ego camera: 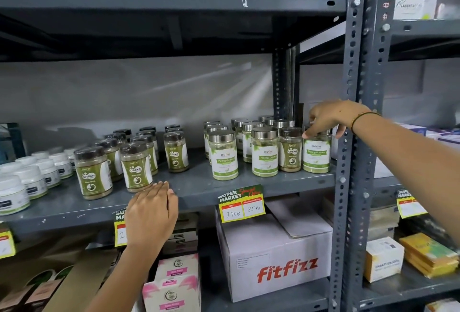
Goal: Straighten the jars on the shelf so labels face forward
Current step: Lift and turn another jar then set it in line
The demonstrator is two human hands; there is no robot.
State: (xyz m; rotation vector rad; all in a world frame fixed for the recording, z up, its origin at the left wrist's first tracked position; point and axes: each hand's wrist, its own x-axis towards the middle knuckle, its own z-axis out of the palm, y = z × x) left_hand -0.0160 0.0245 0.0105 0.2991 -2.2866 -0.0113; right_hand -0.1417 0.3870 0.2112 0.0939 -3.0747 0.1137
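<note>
On the grey shelf (pixel 249 182) stand several silver-lidded Moringa jars (pixel 223 156) at the right and dark-lidded Gaska jars (pixel 135 166) at the left. One Gaska jar (pixel 290 150) stands among the Moringa jars in the front row. My right hand (pixel 328 117) reaches over the rightmost Moringa jar (pixel 316 153), with fingertips on its lid; its label faces forward. My left hand (pixel 151 209) rests flat on the shelf's front edge, just below a front Gaska jar, holding nothing.
White-lidded tubs (pixel 29 179) sit at the shelf's far left. Price tags (pixel 241 203) hang from the front edge. A steel upright (pixel 353 137) stands right beside the rightmost jar. Below are a fitfizz carton (pixel 278 257) and pink boxes (pixel 174 282).
</note>
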